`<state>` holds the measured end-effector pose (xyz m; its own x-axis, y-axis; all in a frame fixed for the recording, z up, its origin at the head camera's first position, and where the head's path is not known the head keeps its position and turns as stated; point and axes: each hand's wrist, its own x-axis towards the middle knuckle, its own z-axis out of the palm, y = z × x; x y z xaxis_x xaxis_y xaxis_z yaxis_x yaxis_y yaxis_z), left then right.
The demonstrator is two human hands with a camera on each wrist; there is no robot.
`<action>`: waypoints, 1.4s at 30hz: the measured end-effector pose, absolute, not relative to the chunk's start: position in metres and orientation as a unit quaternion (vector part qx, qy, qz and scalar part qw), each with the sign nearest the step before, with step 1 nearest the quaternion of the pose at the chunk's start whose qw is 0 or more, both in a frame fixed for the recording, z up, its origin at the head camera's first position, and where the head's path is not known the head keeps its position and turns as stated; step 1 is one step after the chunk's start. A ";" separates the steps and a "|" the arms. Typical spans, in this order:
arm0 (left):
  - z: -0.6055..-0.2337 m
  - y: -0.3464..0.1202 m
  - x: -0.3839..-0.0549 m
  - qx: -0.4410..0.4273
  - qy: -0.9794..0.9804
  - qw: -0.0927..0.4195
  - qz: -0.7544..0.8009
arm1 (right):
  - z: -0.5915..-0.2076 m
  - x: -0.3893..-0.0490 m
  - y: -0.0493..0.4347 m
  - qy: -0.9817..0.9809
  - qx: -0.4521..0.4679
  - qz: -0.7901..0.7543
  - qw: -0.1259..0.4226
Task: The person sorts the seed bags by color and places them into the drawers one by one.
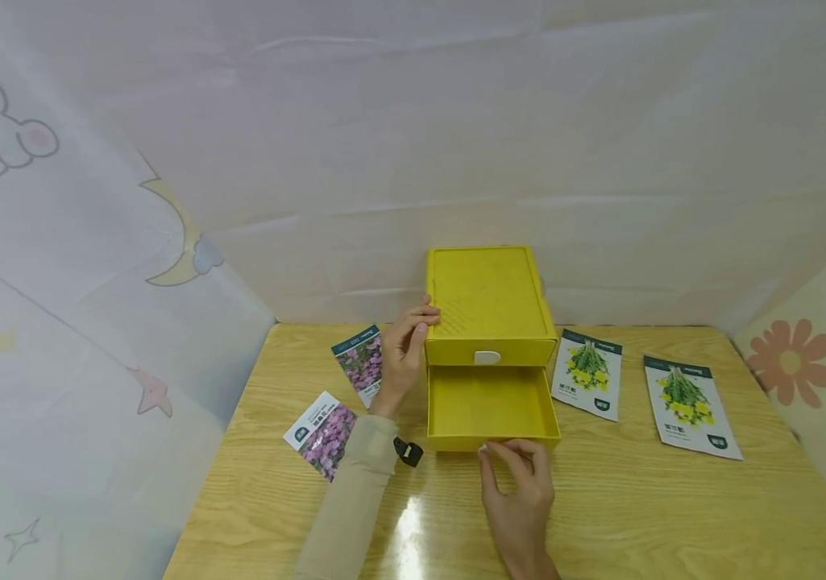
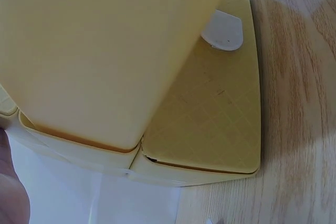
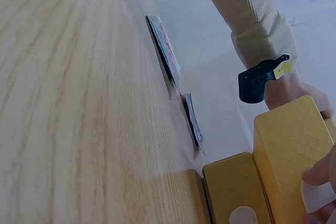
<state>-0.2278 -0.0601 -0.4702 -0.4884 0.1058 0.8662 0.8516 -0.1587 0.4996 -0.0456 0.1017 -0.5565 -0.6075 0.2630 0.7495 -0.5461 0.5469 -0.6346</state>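
The right hand (image 1: 525, 490) pinches the white tab (image 3: 317, 196) on the front of the pulled-out drawer (image 1: 485, 407), thumb on one side and fingers on the other. The left hand (image 1: 404, 350) lies against the left side of the yellow cabinet (image 1: 485, 286), its fingers fairly straight and their tips over the top edge. That drawer juts from the cabinet's middle level, above a closed lower drawer (image 2: 210, 114) and beneath a closed top one (image 1: 456, 352). If the right hand pulled much farther, the drawer could tip or drop out, since little of it might remain supported; if the left hand's pressure slackened, the whole cabinet could slide along the surface (image 1: 645, 515). The small tab could also slip from so narrow a pinch. Two purple-flowered packets (image 1: 324, 435) lie left of the cabinet, where a shifting forearm could nudge them; two yellow-flowered packets (image 1: 587, 374) lie to its right.
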 end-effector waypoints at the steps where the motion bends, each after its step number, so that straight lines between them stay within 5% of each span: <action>1: -0.473 -0.060 -0.229 -0.414 -0.579 0.293 -0.639 | -0.557 -0.045 0.101 -0.766 0.091 0.468 0.432; 18: -0.493 -0.060 -0.245 -0.409 -0.581 0.303 -0.635 | -0.554 -0.037 0.103 -0.760 0.090 0.464 0.447; 30: -0.451 -0.073 -0.212 -0.384 -0.660 0.273 -0.585 | -0.548 -0.035 0.100 -0.741 0.136 0.472 0.458; 42: -0.467 -0.103 -0.181 -0.328 -0.744 0.192 -0.550 | -0.550 -0.029 0.079 -0.746 0.215 0.520 0.357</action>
<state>-0.1808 -0.1033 -0.4672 -0.7113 0.2760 0.6464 0.6990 0.1808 0.6919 -0.0290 0.0794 -0.5503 -0.6531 0.0507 0.7555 -0.6911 0.3678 -0.6221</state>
